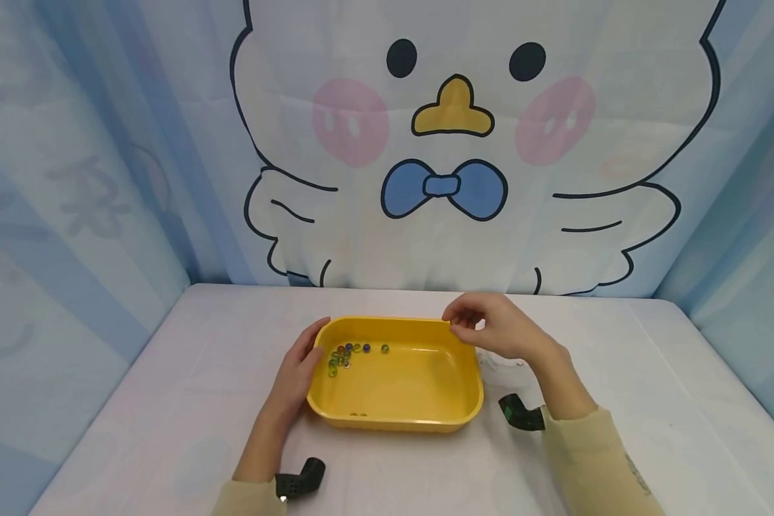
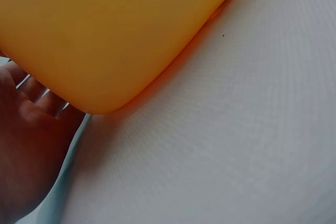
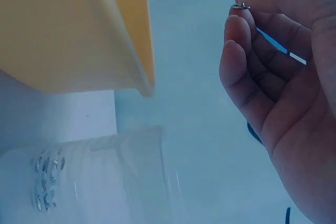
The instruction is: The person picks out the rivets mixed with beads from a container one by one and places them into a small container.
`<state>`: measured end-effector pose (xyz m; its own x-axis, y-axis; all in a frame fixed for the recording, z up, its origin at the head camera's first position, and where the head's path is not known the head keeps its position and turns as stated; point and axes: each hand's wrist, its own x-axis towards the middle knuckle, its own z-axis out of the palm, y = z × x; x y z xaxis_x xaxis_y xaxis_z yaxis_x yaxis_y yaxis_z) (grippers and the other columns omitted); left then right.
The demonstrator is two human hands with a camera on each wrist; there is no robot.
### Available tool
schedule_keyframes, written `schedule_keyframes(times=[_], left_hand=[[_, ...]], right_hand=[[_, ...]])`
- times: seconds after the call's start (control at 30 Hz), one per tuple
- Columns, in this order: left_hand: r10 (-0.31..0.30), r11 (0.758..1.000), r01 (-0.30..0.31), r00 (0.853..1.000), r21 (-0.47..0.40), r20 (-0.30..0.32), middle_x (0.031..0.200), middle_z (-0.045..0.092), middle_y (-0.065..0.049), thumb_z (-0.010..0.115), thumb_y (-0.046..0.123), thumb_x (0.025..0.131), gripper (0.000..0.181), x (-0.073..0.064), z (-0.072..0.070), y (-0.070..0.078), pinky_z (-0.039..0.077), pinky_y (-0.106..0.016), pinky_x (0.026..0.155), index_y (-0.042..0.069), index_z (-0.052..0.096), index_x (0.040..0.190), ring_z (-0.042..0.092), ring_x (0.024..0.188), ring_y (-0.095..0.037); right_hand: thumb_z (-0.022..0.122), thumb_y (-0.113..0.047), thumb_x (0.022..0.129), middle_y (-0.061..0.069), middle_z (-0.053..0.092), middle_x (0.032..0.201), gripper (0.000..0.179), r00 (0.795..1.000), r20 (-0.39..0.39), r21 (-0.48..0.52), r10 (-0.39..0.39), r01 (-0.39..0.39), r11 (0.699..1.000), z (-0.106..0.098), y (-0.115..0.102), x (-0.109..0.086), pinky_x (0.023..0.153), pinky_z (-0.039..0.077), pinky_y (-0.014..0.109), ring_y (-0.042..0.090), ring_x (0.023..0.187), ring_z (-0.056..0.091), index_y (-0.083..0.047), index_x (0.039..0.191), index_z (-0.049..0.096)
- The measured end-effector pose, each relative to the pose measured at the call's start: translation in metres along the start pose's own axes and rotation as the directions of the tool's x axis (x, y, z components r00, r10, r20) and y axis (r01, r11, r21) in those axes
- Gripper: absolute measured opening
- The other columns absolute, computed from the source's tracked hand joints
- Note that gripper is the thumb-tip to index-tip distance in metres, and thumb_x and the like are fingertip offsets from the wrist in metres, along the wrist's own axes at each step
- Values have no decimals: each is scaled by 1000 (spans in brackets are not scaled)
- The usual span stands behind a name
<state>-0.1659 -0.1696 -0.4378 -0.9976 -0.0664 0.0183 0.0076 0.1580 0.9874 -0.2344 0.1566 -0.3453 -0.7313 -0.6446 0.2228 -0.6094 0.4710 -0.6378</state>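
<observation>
A yellow plastic tub (image 1: 413,390) sits on the table, with several glass marbles (image 1: 342,356) gathered at its left inside. My left hand (image 1: 299,365) holds the tub's left end, thumb at the rim and fingers along the outer wall. Over the tub's far right corner is my right hand (image 1: 499,326), its thumb and fingertip pinching a small shiny metal piece (image 3: 241,7) with a flat base and a short point. A clear plastic cup (image 3: 142,166) stands beside the tub's right end, with several small shiny pieces (image 3: 46,179) at its bottom.
The table (image 1: 193,401) has a white cloth. Behind it hangs a curtain (image 1: 451,251) with a cartoon bird on it. Black wrist cameras (image 1: 302,479) are strapped at both sleeves.
</observation>
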Motion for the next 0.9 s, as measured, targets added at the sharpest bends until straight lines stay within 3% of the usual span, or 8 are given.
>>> schedule_keyframes(times=[0.4, 0.9], left_hand=[[-1, 1000, 1, 1000, 1, 1, 160, 36, -9, 41, 12, 105, 49, 1, 0, -1, 21, -44, 120, 15, 40, 154, 31, 146, -26], [-19, 1000, 19, 1000, 1, -5, 160, 35, -8, 40, 12, 105, 49, 1, 0, 0, 21, -44, 120, 16, 40, 154, 30, 147, -25]], right_hand=[[69, 1, 90, -2, 65, 92, 12, 995, -96, 16, 40, -39, 999, -2, 14, -17, 72, 55, 27, 19, 80, 58, -3, 101, 70], [69, 1, 91, 2, 65, 91, 13, 983, -137, 42, 121, -116, 992, -4, 28, -30, 69, 54, 27, 22, 79, 57, -3, 102, 70]])
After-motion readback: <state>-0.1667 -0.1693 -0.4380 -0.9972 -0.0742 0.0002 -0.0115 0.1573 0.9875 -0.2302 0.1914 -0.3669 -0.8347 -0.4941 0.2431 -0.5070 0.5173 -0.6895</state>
